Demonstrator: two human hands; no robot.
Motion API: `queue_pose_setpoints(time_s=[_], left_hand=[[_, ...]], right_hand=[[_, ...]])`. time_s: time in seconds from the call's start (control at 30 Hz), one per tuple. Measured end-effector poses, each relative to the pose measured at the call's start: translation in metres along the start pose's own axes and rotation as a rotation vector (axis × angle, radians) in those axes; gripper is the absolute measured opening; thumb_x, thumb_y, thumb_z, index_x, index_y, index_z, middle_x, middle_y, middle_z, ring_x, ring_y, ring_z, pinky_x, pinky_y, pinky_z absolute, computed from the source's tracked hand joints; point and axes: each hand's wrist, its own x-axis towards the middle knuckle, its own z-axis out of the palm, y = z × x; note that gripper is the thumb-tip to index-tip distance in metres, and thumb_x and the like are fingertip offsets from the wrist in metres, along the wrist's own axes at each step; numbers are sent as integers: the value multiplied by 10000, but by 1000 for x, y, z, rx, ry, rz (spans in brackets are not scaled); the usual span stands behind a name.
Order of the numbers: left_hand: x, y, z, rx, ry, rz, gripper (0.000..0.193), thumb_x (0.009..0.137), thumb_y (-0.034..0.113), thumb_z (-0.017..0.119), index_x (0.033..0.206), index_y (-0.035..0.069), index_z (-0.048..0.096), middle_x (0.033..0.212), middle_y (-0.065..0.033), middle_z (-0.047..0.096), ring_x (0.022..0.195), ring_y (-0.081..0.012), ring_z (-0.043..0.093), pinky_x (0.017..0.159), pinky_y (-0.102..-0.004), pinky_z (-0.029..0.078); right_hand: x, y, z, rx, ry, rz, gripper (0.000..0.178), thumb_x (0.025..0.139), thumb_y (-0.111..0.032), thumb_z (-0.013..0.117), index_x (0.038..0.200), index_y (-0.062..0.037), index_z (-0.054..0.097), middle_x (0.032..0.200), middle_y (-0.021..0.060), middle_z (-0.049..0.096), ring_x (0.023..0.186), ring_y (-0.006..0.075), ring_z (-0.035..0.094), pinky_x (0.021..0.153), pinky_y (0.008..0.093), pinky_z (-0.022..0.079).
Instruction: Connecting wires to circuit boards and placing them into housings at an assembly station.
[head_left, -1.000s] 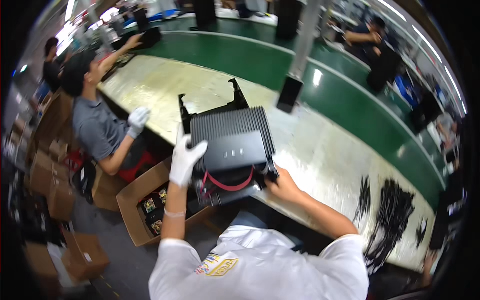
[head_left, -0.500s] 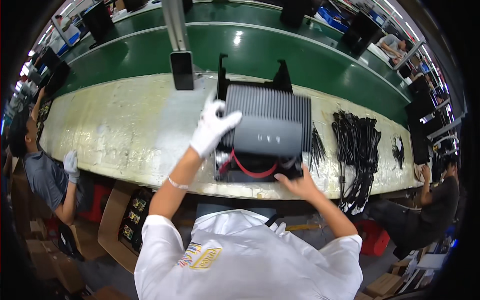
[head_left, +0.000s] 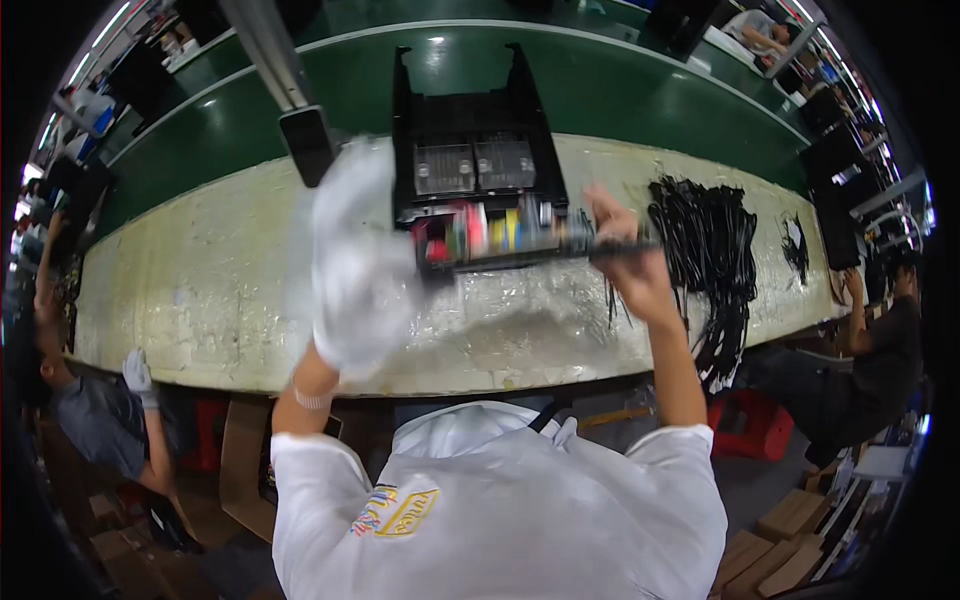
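Observation:
A black panel with colourful electronic parts [head_left: 505,235] is held nearly edge-on above the table, in front of a black open housing [head_left: 475,120]. Two clear rectangular pieces [head_left: 478,166] show inside the housing. My right hand [head_left: 635,260], bare, grips the panel's right end, fingers closed round the edge. At the left end is my left hand [head_left: 365,280] in a white glove, heavily smeared by motion. Whether its fingers hold the panel cannot be made out.
Bundled black cables [head_left: 705,250] lie on the pale work table [head_left: 200,290] to the right. A metal post [head_left: 262,50] bearing a phone-like dark slab [head_left: 308,145] stands at the back left. Co-workers sit on both sides. A cardboard box [head_left: 245,470] sits below the table edge.
The ribbed grey cover has turned out of sight, and the colourful parts now show. The housing appears farther up and left in the picture. My right hand has moved up onto the panel's end.

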Motion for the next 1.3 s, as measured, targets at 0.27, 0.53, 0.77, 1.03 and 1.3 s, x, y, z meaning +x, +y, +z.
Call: queue_pose_setpoints(time_s=[0.27, 0.53, 0.77, 1.03, 1.3], left_hand=[[-201, 8, 11, 23, -692, 185, 527, 570, 339, 829, 1010, 107, 656, 868, -54, 564, 836, -281, 575, 748, -425, 468], [-164, 5, 13, -194, -422, -116, 655, 800, 609, 639, 1099, 29, 579, 1037, -159, 574, 983, -370, 551, 886, -494, 435], [-98, 62, 59, -592, -286, -378, 395, 915, 256, 550, 1197, -20, 543, 1138, -205, 567, 1048, -383, 547, 930, -443, 430], [43, 98, 101, -1035, -256, -769, 353, 999, 296, 501, 1180, 0, 562, 1231, -206, 572, 1088, -225, 565, 869, -373, 487], [106, 19, 54, -1155, 208, -404, 232, 1020, 251, 505, 903, 55, 547, 719, -51, 597, 609, -151, 609, 581, -271, 520]], right_hand=[[-114, 12, -22, -659, -179, 296, 377, 838, -79, 643, 1211, -59, 593, 1441, 213, 437, 1391, 393, 338, 1131, 436, 295], [-89, 64, -101, -1663, 191, 142, 326, 871, -167, 653, 1013, 86, 503, 1301, 336, 453, 1199, 477, 436, 1002, 489, 403], [-73, -33, -73, -1177, 511, 175, 204, 982, -146, 513, 1036, 51, 498, 853, 241, 607, 721, 438, 596, 651, 459, 487], [-30, -97, 46, 340, 281, 274, 456, 1045, -352, 404, 1316, 14, 378, 1095, 173, 596, 905, 231, 635, 739, 348, 567], [-49, -33, 25, 75, -339, 473, 380, 1039, -292, 434, 1111, 27, 628, 1090, 108, 697, 1062, 152, 645, 886, 242, 465]])
